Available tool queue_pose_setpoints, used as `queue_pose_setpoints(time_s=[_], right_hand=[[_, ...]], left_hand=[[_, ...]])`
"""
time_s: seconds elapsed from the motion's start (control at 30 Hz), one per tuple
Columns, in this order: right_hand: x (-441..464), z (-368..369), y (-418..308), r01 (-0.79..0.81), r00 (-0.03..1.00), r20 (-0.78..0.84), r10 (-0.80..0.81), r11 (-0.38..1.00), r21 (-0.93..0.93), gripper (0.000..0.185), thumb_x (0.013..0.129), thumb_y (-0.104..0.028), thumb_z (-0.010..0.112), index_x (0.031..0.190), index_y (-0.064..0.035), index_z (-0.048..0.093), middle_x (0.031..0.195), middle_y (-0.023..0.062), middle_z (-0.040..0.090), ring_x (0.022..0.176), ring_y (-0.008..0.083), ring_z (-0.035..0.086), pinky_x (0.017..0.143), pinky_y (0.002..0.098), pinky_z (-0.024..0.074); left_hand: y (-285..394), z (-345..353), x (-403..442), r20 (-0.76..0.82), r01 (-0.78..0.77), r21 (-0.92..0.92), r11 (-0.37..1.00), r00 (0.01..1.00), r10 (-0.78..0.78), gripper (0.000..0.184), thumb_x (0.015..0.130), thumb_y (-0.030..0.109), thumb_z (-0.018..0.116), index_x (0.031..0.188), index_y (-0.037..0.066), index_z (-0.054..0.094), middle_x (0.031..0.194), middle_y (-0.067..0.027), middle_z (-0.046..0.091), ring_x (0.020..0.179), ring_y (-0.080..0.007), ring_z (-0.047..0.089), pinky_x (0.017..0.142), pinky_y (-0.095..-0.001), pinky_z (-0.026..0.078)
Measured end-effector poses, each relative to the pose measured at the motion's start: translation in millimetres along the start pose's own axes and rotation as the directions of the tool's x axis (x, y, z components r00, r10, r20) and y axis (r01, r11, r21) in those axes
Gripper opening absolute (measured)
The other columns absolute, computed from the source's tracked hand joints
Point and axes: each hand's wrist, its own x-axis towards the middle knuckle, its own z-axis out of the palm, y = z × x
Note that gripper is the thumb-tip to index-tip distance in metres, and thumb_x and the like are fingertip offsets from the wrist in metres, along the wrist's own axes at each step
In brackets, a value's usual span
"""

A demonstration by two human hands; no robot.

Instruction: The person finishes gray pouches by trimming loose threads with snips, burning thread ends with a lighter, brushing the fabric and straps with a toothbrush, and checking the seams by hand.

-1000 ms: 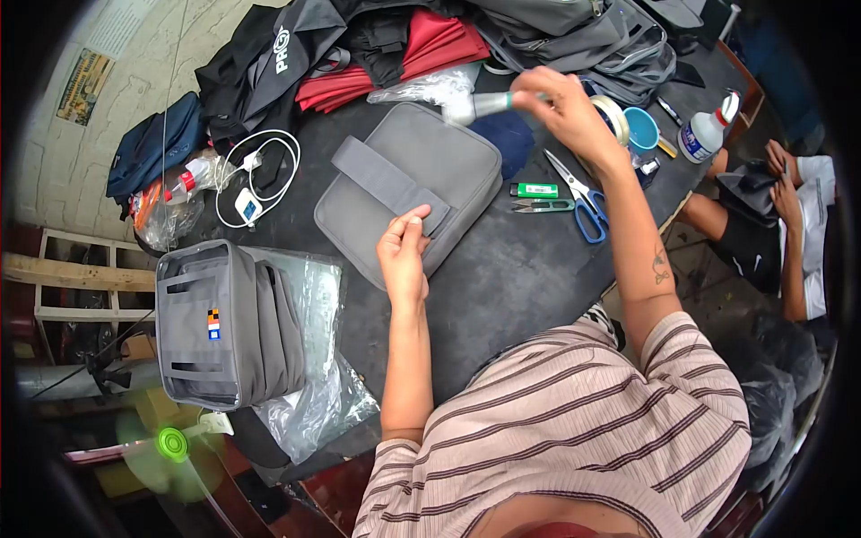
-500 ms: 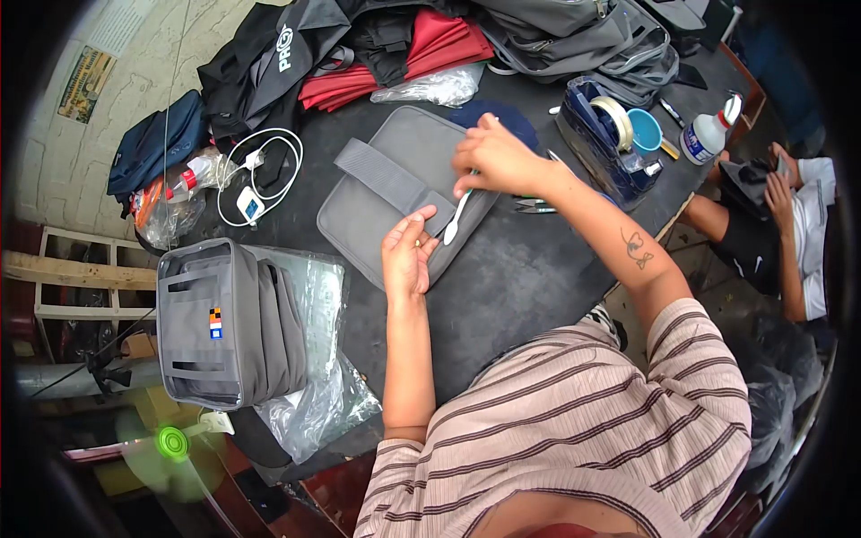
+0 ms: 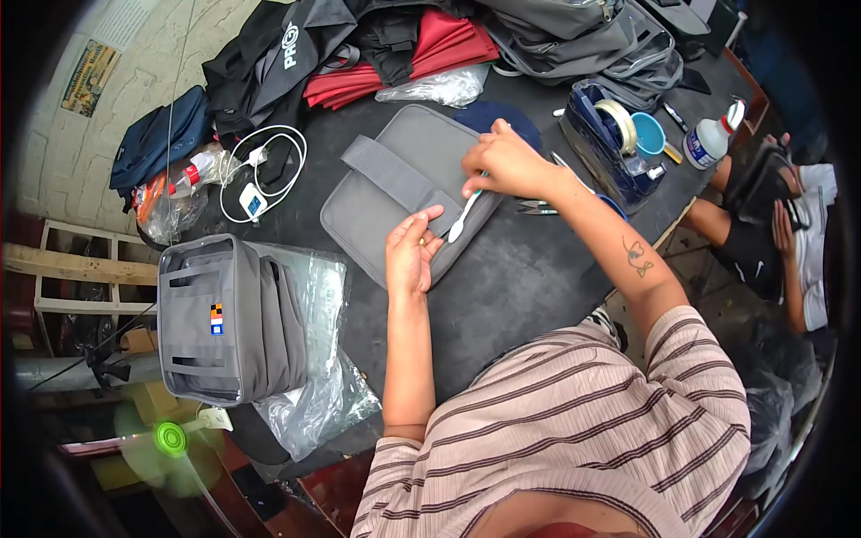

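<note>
A flat grey fabric case (image 3: 395, 238) with a wide strap across it lies on the black table. My right hand (image 3: 508, 163) is closed around the handle of a white and teal toothbrush (image 3: 461, 221), held above the case's right side with its oval head pointing down. At the case's lower edge rests my left hand (image 3: 414, 255), palm turned up, fingers loosely apart and slightly curled, near the toothbrush head. Whether the bristles touch the fabric cannot be made out.
A boxy grey bag (image 3: 211, 327) stands on clear plastic at left. Behind lie a white cable (image 3: 269, 134), red fabric (image 3: 404, 67) and grey backpacks (image 3: 583, 40). A tape dispenser (image 3: 610, 148) and white bottle (image 3: 708, 139) stand right. Another person's hand (image 3: 783, 229) shows far right.
My hands stay nearly in place, with the toothbrush still in the right one. The whole view has shifted slightly. At far right, the other person's hands and dark item have moved.
</note>
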Motion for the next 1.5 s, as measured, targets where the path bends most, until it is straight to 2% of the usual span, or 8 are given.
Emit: queue_pose_setpoints(time_s=[0.17, 0.27, 0.37, 0.73, 0.93, 1.07, 1.23, 1.5], right_hand=[[-13.8, -24.6, 25.9, -0.227, 0.962, -0.197, 0.19, 0.956, -0.187, 0.029, 0.074, -0.039, 0.069, 0.073, -0.0103, 0.064, 0.072, 0.0018, 0.062, 0.077, 0.022, 0.058, 0.076, 0.0366, 0.0342], [-34.8, -10.6, 46.5, -0.305, 0.617, -0.417, 0.667, 0.691, 0.655, 0.032, 0.094, -0.031, 0.054, 0.083, -0.002, 0.06, 0.068, 0.009, 0.052, 0.066, 0.0225, 0.05, 0.066, 0.0339, 0.0392], [-67.5, -3.4, 39.9, -0.529, 0.593, -0.347, 0.727, 0.676, 0.513, 0.036, 0.098, -0.031, 0.043, 0.092, 0.0028, 0.054, 0.083, 0.0236, 0.056, 0.083, 0.0431, 0.054, 0.072, 0.0445, 0.043], [-125.4, 19.4, 23.9, -0.664, 0.575, -0.206, 0.791, 0.599, 0.447, 0.022, 0.093, -0.015, 0.051, 0.11, -0.0024, 0.055, 0.096, 0.0204, 0.057, 0.093, 0.0348, 0.057, 0.082, 0.0412, 0.044], [-110.5, -13.9, 15.7, -0.523, 0.506, -0.141, 0.851, 0.432, 0.734, 0.017, 0.096, -0.018, 0.049, 0.097, -0.0026, 0.055, 0.064, 0.0024, 0.051, 0.058, 0.01, 0.047, 0.055, 0.0275, 0.0407], [-108.9, 12.0, 20.9, -0.467, 0.55, -0.219, 0.806, 0.515, 0.719, 0.024, 0.095, -0.027, 0.053, 0.098, -0.0033, 0.054, 0.066, -0.0011, 0.046, 0.063, 0.0068, 0.043, 0.057, 0.0246, 0.0382], [-74.9, 47.9, -16.4, -0.271, 0.688, 0.076, 0.721, 0.158, 0.949, 0.016, 0.093, -0.013, 0.05, 0.108, -0.0068, 0.045, 0.082, 0.0037, 0.056, 0.062, 0.0078, 0.048, 0.055, 0.0228, 0.0404], [-58.6, 36.0, -3.4, -0.266, 0.811, 0.152, 0.564, 0.126, 0.956, 0.015, 0.093, -0.009, 0.048, 0.107, -0.0074, 0.053, 0.078, 0.003, 0.058, 0.065, 0.0101, 0.05, 0.061, 0.0243, 0.0404]], left_hand=[[4.3, 1.4, -3.1, 0.059, -0.033, -0.072, 0.997, 0.998, 0.037, 0.02, 0.091, 0.015, 0.058, 0.101, -0.001, 0.064, 0.067, 0.0033, 0.05, 0.061, -0.0049, 0.049, 0.063, -0.0224, 0.048], [12.5, -8.1, 1.6, 0.098, -0.08, -0.161, 0.984, 0.99, 0.096, 0.005, 0.09, 0.013, 0.059, 0.09, 0.007, 0.058, 0.079, -0.0001, 0.056, 0.07, -0.0089, 0.053, 0.071, -0.0303, 0.05], [30.6, -20.7, 15.9, 0.066, -0.119, -0.2, 0.973, 0.989, 0.135, 0.01, 0.089, 0.014, 0.06, 0.093, 0.009, 0.053, 0.083, -0.0025, 0.058, 0.079, -0.0159, 0.058, 0.08, -0.0368, 0.05], [91.9, -59.8, 74.8, 0.069, 0.055, -0.504, 0.862, 0.997, -0.023, 0.069, 0.091, 0.023, 0.053, 0.141, -0.005, 0.014, 0.146, -0.0268, 0.021, 0.135, -0.0416, 0.026, 0.11, -0.0556, 0.024], [39.9, -29.4, 24.1, -0.132, -0.156, 0.0, 0.988, 0.979, 0.155, 0.052, 0.085, 0.017, 0.065, 0.128, 0.007, 0.037, 0.1, -0.0196, 0.056, 0.09, -0.0301, 0.059, 0.079, -0.0458, 0.053], [14.0, -34.3, 13.0, 0.053, 0.101, -0.262, 0.96, 0.994, -0.09, 0.035, 0.083, 0.015, 0.069, 0.111, 0.002, 0.051, 0.089, -0.0143, 0.061, 0.082, -0.0274, 0.063, 0.079, -0.0443, 0.055], [30.8, 1.4, 0.9, 0.319, 0.036, 0.265, 0.964, 0.94, -0.122, 0.027, 0.077, 0.011, 0.074, 0.097, -0.001, 0.06, 0.087, -0.0071, 0.064, 0.088, -0.0175, 0.06, 0.085, -0.0322, 0.049], [-10.4, 39.8, 9.2, 0.098, -0.409, 0.792, 0.454, 0.818, 0.567, 0.083, 0.064, 0.009, 0.081, 0.127, -0.01, 0.03, 0.089, -0.0204, 0.061, 0.081, -0.0223, 0.062, 0.073, -0.0299, 0.048]])
